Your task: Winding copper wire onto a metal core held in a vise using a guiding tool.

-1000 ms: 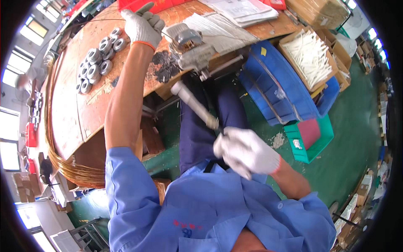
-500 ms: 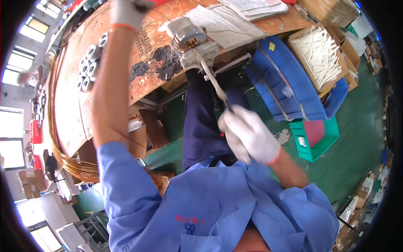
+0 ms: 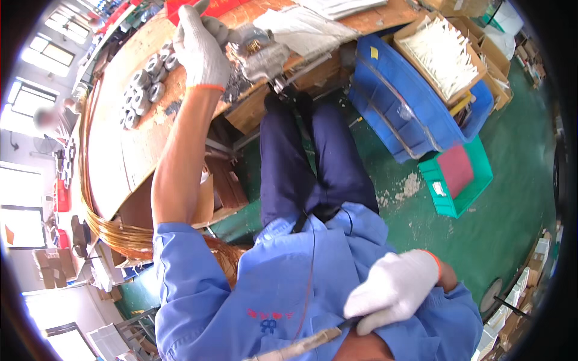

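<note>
Metal clamp [image 3: 268,63]: landmark, on the workbench [image 3: 123,162] edge.
Grey ring [image 3: 243,37]: at the clamp's far side, copper-coloured strands within.
Left hand [image 3: 203,53]: gloved, just left of the clamp; its grip cannot be told.
Right hand [image 3: 394,287]: gloved, wearer-side of the clamp, closed round the dark end of a pale tool [image 3: 301,346].
Ring cluster [image 3: 142,101]: left of the clamp.
</note>
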`<state>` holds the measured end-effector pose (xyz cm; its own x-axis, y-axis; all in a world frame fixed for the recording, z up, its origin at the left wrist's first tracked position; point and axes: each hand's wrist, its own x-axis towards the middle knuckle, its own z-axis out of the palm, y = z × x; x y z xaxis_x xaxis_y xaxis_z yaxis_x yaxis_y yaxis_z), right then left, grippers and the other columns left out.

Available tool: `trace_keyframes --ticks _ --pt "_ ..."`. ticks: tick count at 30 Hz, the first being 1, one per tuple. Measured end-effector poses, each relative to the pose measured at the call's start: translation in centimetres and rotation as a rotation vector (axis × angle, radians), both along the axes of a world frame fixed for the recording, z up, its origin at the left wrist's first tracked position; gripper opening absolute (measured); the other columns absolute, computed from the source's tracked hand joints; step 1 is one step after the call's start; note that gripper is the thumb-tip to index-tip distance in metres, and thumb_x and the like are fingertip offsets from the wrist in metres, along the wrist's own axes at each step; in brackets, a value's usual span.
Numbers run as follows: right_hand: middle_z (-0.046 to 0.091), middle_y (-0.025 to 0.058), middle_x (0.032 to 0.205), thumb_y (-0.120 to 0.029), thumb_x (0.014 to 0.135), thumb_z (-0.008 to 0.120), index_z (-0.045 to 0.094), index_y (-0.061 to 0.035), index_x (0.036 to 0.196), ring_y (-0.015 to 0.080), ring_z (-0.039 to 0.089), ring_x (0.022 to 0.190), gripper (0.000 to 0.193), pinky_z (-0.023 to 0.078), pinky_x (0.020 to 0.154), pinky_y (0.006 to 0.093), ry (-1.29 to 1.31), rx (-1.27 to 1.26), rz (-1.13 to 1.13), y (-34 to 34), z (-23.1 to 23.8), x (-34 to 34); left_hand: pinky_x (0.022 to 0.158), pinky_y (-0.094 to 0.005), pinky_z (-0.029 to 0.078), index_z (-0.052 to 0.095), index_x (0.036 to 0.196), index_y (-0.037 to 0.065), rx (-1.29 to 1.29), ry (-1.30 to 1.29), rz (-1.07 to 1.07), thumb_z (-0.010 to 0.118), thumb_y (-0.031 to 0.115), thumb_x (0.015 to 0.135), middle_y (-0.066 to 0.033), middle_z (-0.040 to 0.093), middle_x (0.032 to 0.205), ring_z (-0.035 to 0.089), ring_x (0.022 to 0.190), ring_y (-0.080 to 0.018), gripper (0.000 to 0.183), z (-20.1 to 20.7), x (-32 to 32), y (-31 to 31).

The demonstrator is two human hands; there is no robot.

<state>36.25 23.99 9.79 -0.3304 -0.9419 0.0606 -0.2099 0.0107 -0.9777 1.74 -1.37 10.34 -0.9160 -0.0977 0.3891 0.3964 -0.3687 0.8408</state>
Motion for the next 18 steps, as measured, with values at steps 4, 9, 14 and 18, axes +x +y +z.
trace_keyframes --ticks 4,9,14,18 --pt "0.063 0.0036 0.077 -0.025 0.11 0.056 0.061 -0.0031 0.1 0.0103 0.061 0.059 0.024 0.045 0.053 0.0275 -0.771 -0.094 -0.611 -3.4 -2.9 -8.8 0.047 -0.0291 0.019 0.062 0.118 -0.008 0.133 -0.224 0.006 0.032 0.051 0.115 0.004 0.024 0.062 0.02 0.052 -0.0102 0.066 1.8 -6.9 0.8" --pt "0.049 -0.0011 0.066 -0.033 0.113 0.05 0.059 -0.0039 0.102 0.0089 0.045 0.041 0.032 0.037 0.034 0.0272 -0.938 -0.351 -0.871 -8.5 -6.7 -21.3 0.043 -0.0283 0.02 0.062 0.11 -0.007 0.242 -0.392 -0.064 0.028 0.054 0.113 0.0045 0.024 0.061 0.022 0.05 -0.0097 0.071 -4.0 -14.5 -0.1" --pt "0.048 -0.0034 0.067 -0.033 0.112 0.051 0.057 -0.0037 0.098 0.0063 0.041 0.041 0.033 0.035 0.035 0.026 -0.886 -0.275 -0.677 -5.4 -6.0 -26.5 0.045 -0.0284 0.021 0.061 0.109 -0.006 0.164 -0.415 -0.065 0.039 0.05 0.113 0.0046 0.025 0.061 0.023 0.05 -0.0096 0.061 -3.8 -15.0 2.0" --pt "0.041 -0.0037 0.06 -0.029 0.113 0.046 0.054 -0.0035 0.098 0.0072 0.038 0.04 0.031 0.032 0.035 0.0286 -0.883 -0.197 -0.814 -5.2 -4.0 -15.6 0.052 -0.0342 0.036 0.053 0.095 0.002 0.137 -0.41 -0.076 0.065 0.045 0.103 0.0005 0.039 0.061 0.039 0.055 -0.0147 0.046 2.0 -16.3 -6.2"
